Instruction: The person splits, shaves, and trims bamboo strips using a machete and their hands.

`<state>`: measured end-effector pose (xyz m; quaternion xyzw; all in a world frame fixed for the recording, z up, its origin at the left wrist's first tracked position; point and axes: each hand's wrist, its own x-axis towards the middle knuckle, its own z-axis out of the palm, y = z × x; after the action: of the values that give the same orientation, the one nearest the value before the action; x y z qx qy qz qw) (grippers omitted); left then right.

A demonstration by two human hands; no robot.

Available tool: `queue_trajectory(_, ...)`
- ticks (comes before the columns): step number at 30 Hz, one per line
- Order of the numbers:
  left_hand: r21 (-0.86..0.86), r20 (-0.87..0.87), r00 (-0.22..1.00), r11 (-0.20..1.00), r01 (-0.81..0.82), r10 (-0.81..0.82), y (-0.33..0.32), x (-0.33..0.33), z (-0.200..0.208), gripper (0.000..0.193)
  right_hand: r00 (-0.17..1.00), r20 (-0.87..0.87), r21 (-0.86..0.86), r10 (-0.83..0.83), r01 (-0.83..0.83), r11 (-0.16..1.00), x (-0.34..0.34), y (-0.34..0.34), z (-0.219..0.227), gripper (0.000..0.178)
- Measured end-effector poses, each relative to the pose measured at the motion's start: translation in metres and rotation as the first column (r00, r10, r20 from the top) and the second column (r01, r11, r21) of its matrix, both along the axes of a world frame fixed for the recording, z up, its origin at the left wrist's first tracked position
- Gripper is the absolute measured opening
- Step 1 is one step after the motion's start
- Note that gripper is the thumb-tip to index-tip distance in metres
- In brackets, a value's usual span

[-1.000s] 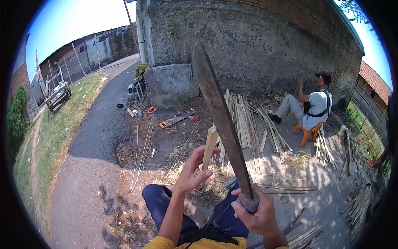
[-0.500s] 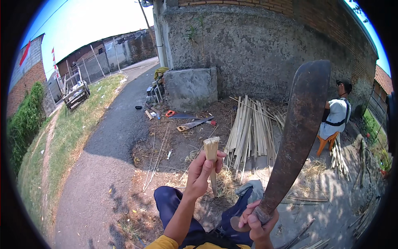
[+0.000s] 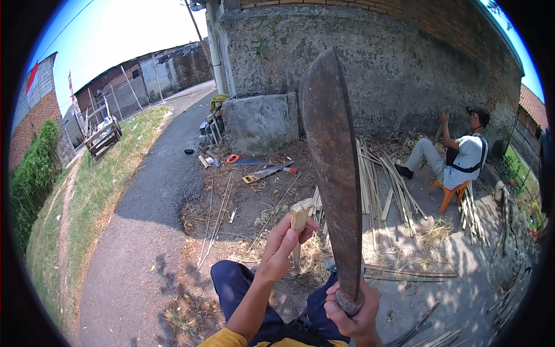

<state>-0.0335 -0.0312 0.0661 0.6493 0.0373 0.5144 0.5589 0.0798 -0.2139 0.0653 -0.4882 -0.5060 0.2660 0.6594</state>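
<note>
My left hand is closed round a short tapered piece of wood, held upright with its rough, split end on top and its narrow end pointing at the ground. My right hand grips the handle of a machete. Its broad, dark, rust-stained blade stands nearly upright, just to the right of the wood and apart from it. The blade covers part of the pile of pale split strips on the ground behind.
Two handsaws lie ahead, one with an orange handle and one with a wooden handle. On an orange stool at the right sits another person. A concrete block stands against the wall. Shavings litter the ground.
The machete has swung left and turned more upright, closer to the wood. My left hand has shifted slightly with the wood. The other person's raised arm and legs now show.
</note>
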Motion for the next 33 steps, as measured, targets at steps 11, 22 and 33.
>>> queue_trajectory(11,-0.005,-0.012,1.000,1.000,0.001,-0.001,-0.010,0.002,0.002,0.044,0.993,0.113,-0.081,-0.030,0.039,0.996,-0.006,-0.004,0.027,0.024)
queue_trajectory(22,-0.079,-0.288,0.953,0.994,0.078,-0.098,0.047,0.031,-0.016,0.035,0.991,0.071,-0.191,-0.110,0.122,0.974,0.032,0.018,0.062,0.026)
queue_trajectory(33,-0.170,-0.277,0.955,0.973,-0.157,0.106,0.212,0.128,-0.009,0.061,0.932,0.244,-0.099,-0.267,0.297,0.950,0.112,0.214,0.094,0.037)
